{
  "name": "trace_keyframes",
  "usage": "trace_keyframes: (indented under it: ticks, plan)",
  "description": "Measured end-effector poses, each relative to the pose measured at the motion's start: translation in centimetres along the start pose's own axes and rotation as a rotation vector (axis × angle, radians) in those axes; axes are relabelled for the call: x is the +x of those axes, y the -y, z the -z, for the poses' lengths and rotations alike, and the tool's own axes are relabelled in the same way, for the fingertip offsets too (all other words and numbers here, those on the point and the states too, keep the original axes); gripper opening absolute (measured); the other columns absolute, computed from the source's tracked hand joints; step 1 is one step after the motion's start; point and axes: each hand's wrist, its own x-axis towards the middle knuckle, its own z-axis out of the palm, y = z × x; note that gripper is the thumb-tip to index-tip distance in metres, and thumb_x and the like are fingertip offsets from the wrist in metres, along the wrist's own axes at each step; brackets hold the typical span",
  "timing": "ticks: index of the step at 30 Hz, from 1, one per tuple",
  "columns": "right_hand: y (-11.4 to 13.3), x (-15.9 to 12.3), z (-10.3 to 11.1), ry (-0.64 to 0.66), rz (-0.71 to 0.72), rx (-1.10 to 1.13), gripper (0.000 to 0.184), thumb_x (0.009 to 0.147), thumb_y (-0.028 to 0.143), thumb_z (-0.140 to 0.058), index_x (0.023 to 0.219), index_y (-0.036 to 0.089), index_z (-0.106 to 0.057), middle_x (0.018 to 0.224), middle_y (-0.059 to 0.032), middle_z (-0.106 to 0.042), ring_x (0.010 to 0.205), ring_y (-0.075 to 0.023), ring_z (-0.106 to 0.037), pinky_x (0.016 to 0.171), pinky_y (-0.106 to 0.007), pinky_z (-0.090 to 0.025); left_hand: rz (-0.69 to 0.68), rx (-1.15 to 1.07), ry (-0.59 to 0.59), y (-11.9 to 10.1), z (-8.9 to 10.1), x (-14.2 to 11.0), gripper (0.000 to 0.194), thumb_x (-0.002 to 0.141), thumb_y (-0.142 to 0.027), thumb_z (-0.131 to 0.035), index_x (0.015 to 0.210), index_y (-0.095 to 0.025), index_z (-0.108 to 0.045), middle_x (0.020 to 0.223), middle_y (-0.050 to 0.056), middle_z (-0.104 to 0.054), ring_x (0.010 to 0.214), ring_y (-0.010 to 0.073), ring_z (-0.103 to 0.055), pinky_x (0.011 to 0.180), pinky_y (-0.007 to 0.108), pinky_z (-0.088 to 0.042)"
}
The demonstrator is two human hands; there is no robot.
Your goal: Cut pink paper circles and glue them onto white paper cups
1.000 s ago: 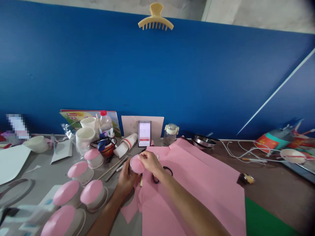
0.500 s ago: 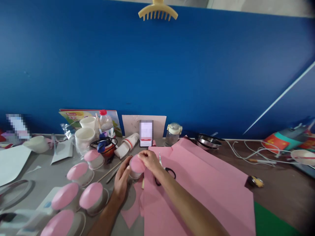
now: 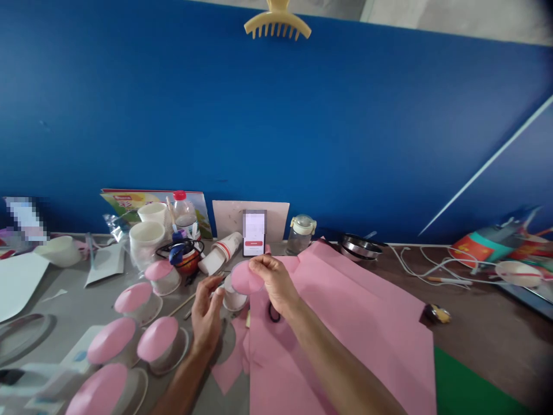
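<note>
Just above the middle of the worktop [image 3: 173,392], a pink disc [image 3: 242,279] hangs from the right hand [image 3: 276,285], whose thumb and forefinger are pinched shut on its edge at about one o'clock. The disc is thin, flat and plain pink, slightly tilted, so its round outline looks oval; a fine darker line runs along its left edge. Its right side nearly melts into the pink sheet [image 3: 358,334] behind, spreading from three to six o'clock.

At seven o'clock from the disc stands a white cup [image 3: 233,301], partly hidden beneath it; whether the two touch I cannot tell. At eight o'clock, close by the cup, is the left hand [image 3: 207,314], its fingers loosely curled, thumb apart from them; contact with the cup is unclear.

Farther out, between eight and nine o'clock, five pink-topped cups [image 3: 159,340] stand grouped. A pink scrap [image 3: 228,372] with a curved cut edge lies at six to seven o'clock, a phone [image 3: 254,230] leans upright at twelve, and a lidded jar [image 3: 300,237] stands at two.
</note>
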Motion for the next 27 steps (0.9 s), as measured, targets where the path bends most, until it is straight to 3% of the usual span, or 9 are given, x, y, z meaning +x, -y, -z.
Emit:
trace_keyframes:
  ticks: [3, 9, 15, 19, 21, 24, 27]
  plan:
    - [0.0, -0.5, 0.6, 0.027, 0.007, 0.031, 0.015, 0.066, 0.033, -0.071, 0.068, 0.018, -0.067, 0.064, 0.0030, -0.058, 0.065, -0.0118, -0.046, 0.065, -0.025, -0.036, -0.029, -0.017, 0.035, -1.1, -0.1, -0.2, 0.027, 0.081, -0.044, -0.060, 0.092, -0.020, -0.064, 0.092, 0.003, -0.062, 0.089, 0.0192, -0.056, 0.081, 0.029, -0.044]
    - [-0.3, -1.1, 0.5, 0.062, 0.032, -0.027, 0.017, 0.067, 0.036, -0.070, 0.070, 0.019, -0.067, 0.065, 0.0015, -0.059, 0.064, -0.0127, -0.048, 0.063, -0.025, -0.038, 0.068, -0.120, 0.134, -3.2, -0.5, -0.6, 0.036, 0.072, -0.047, -0.068, 0.090, -0.017, -0.065, 0.079, 0.003, -0.065, 0.072, 0.0165, -0.057, 0.066, 0.027, -0.047]
    - [-0.1, -1.3, 0.1, 0.024, 0.103, -0.108, 0.020, 0.075, 0.038, -0.064, 0.077, 0.018, -0.068, 0.069, 0.0005, -0.059, 0.065, -0.0128, -0.048, 0.063, -0.025, -0.039, 0.174, -0.132, 0.260, -3.8, -1.0, -1.0, 0.031, 0.067, -0.045, -0.074, 0.070, -0.016, -0.064, 0.052, -0.004, -0.053, 0.048, 0.0084, -0.044, 0.047, 0.020, -0.037]
    - [-0.5, -1.9, 1.5, 0.008, 0.203, -0.214, 0.030, 0.088, 0.041, -0.049, 0.091, 0.018, -0.067, 0.068, 0.0004, -0.057, 0.066, -0.0135, -0.050, 0.065, -0.026, -0.041, 0.191, -0.219, 0.129, -2.8, -0.7, -0.6, 0.026, 0.070, -0.040, -0.074, 0.070, -0.016, -0.062, 0.054, -0.005, -0.054, 0.051, 0.0077, -0.045, 0.049, 0.018, -0.037]
    - [-1.0, -2.5, 2.4, 0.097, 0.241, -0.400, 0.023, 0.089, 0.033, -0.049, 0.090, 0.019, -0.068, 0.073, -0.0011, -0.059, 0.069, -0.0142, -0.053, 0.066, -0.026, -0.042, 0.194, -0.291, 0.057, -2.3, -0.6, -0.3, 0.023, 0.071, -0.037, -0.074, 0.073, -0.017, -0.061, 0.058, -0.005, -0.056, 0.053, 0.0070, -0.046, 0.051, 0.018, -0.038]
    - [-2.0, -3.6, 3.3, 0.329, 0.347, -0.811, 0.022, 0.086, 0.016, -0.049, 0.088, 0.019, -0.071, 0.083, -0.0047, -0.064, 0.079, -0.0165, -0.056, 0.075, -0.028, -0.042, 0.206, -0.335, 0.037, -1.6, -0.6, -0.2, 0.022, 0.071, -0.035, -0.074, 0.074, -0.017, -0.061, 0.059, -0.005, -0.056, 0.053, 0.0066, -0.046, 0.052, 0.017, -0.038]
    - [-3.2, -4.6, 3.6, 0.547, 0.433, -1.205, 0.022, 0.085, 0.015, -0.052, 0.093, 0.020, -0.071, 0.087, -0.0069, -0.063, 0.083, -0.0196, -0.054, 0.077, -0.032, -0.040, 0.205, -0.315, 0.052, -1.4, -0.7, -0.3, 0.022, 0.071, -0.034, -0.074, 0.075, -0.017, -0.062, 0.057, -0.005, -0.055, 0.053, 0.0068, -0.046, 0.052, 0.017, -0.038]
